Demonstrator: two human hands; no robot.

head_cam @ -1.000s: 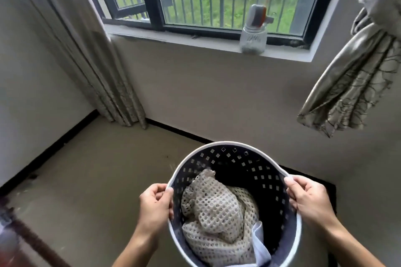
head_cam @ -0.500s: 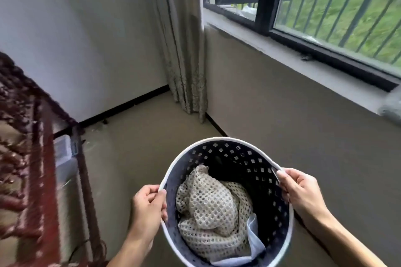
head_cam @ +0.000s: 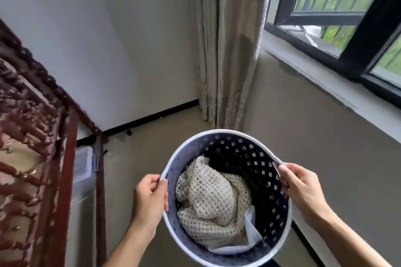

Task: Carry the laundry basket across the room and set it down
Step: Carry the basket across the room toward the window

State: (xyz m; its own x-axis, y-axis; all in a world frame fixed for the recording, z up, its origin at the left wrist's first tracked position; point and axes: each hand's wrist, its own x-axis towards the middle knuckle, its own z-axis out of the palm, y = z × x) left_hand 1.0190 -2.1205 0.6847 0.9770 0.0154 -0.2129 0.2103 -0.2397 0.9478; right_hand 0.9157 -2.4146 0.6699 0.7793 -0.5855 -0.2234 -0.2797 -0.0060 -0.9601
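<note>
A round dark blue laundry basket (head_cam: 256, 154) with a white rim and square holes hangs in the air in front of me, above the floor. Inside lies a cream mesh cloth (head_cam: 210, 204) with a bit of white fabric beside it. My left hand (head_cam: 150, 197) grips the rim on the left side. My right hand (head_cam: 300, 186) grips the rim on the right side, fingers hooked over the edge.
A carved dark red wooden frame (head_cam: 43, 158) stands close on the left, with a clear plastic box (head_cam: 83, 165) behind it. A beige curtain (head_cam: 227, 50) hangs in the corner ahead. The window and sill (head_cam: 325, 76) run along the right wall. Bare floor (head_cam: 141, 149) lies ahead.
The view has swung left: the window slid to the right, the curtain corner came to the middle, and the red wooden frame came in on the left. Both hands kept their hold on the basket.
</note>
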